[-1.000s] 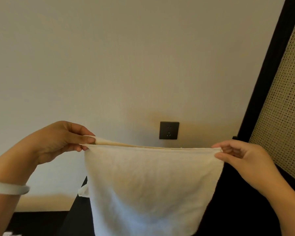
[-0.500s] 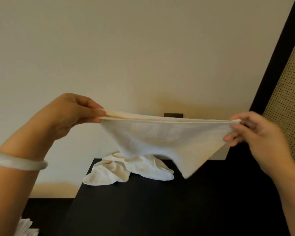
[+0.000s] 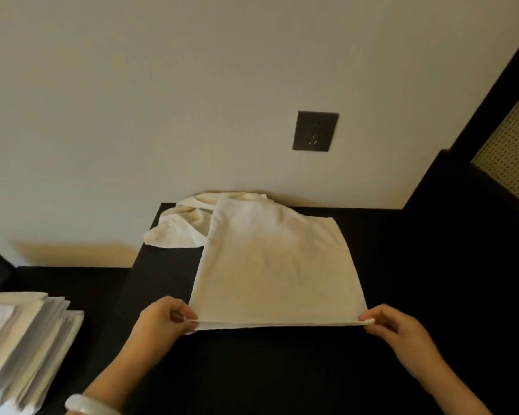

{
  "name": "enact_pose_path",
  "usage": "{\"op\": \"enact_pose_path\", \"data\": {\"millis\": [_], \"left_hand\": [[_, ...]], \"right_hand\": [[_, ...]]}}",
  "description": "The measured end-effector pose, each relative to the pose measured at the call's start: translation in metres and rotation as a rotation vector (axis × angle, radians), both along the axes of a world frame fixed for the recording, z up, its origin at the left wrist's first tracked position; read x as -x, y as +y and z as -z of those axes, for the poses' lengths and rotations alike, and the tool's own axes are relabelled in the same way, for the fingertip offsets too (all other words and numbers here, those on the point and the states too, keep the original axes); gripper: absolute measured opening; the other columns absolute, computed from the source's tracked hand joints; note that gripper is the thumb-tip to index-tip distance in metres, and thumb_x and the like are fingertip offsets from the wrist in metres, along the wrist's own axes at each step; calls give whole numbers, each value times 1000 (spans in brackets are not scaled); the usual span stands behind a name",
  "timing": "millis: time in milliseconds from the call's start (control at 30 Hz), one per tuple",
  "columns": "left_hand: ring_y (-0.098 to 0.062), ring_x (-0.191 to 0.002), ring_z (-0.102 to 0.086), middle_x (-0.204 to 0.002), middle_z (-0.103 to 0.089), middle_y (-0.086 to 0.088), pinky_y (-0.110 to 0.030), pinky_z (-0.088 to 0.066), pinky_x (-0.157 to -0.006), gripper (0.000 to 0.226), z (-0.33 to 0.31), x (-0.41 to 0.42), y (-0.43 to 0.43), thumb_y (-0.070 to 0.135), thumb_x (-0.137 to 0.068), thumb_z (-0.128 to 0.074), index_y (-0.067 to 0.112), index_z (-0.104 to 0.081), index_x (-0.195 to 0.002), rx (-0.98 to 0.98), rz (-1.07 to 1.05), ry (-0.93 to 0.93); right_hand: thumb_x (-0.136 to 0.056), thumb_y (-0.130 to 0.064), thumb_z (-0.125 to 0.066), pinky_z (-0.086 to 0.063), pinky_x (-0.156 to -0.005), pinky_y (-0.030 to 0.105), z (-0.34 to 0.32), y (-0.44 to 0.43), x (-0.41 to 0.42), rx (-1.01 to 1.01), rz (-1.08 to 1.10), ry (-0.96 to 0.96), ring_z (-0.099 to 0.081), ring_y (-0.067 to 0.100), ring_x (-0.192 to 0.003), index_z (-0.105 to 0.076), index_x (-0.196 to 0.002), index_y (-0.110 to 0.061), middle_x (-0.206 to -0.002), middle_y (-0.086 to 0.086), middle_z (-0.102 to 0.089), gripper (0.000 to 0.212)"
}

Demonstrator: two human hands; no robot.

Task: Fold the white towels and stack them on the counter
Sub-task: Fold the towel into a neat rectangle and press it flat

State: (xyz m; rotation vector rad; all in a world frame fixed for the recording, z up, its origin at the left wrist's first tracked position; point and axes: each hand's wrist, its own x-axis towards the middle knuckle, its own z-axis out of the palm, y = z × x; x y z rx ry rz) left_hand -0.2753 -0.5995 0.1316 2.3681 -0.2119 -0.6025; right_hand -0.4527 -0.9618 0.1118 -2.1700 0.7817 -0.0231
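A black counter (image 3: pixel 282 369) runs against a pale wall (image 3: pixel 162 85) fitted with a dark socket plate (image 3: pixel 315 131). The doubled white towel (image 3: pixel 273 265) now lies spread on this counter. Half a second ago it hung in the air, stretched between the two hands. Its far edge overlaps the crumpled towel (image 3: pixel 177 226) at the back of the counter. Its near edge is raised slightly off the surface and is taut. Judgement: the lay-down is almost complete, and the next fold can be made on the surface.

Grip: the left hand (image 3: pixel 162 322) pinches the near left corner between thumb and fingers. The right hand (image 3: pixel 399 327) pinches the near right corner in the same way. The towel body extends away from both hands toward the wall, and the hands sit well apart at its two near corners.

Surroundings: a stack of folded towels (image 3: pixel 21 333) stands at the left edge of the view, apart from the work. A pale bracelet (image 3: pixel 87 405) sits on the left wrist. A woven panel (image 3: pixel 510 139) borders the right side.
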Motion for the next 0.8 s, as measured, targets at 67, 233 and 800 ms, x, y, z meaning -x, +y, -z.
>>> {"op": "enact_pose_path", "data": {"millis": [67, 233, 800], "left_hand": [[-9, -85, -65, -92, -69, 5, -18, -48, -74, 12, 3, 2, 5, 20, -82, -76, 26, -68, -89, -3, 13, 25], [-6, -92, -61, -105, -57, 14, -13, -49, -75, 12, 5, 15, 20, 28, -83, -75, 35, -66, -85, -217, 302, 57], [0, -88, -60, -95, -63, 16, -17, -50, -88, 2, 13, 6, -14, 31, -89, -69, 32, -67, -89, -133, 716, 117]], "right_hand": [[-90, -2, -65, -48, -75, 17, -4, -1, 6, 15, 2, 9, -66, 6, -86, -70, -83, -26, -86, -8, -70, 25], [-88, -11, -71, -49, -81, 19, -28, -5, 22, 114, -307, 308, -63, 0, -85, -70, -77, -35, -86, -14, -67, 27], [-80, -23, -72, -45, -65, 14, -3, 51, -25, 144, -507, 411, -59, 3, -70, -59, -67, -29, -73, -8, -61, 19]]}}
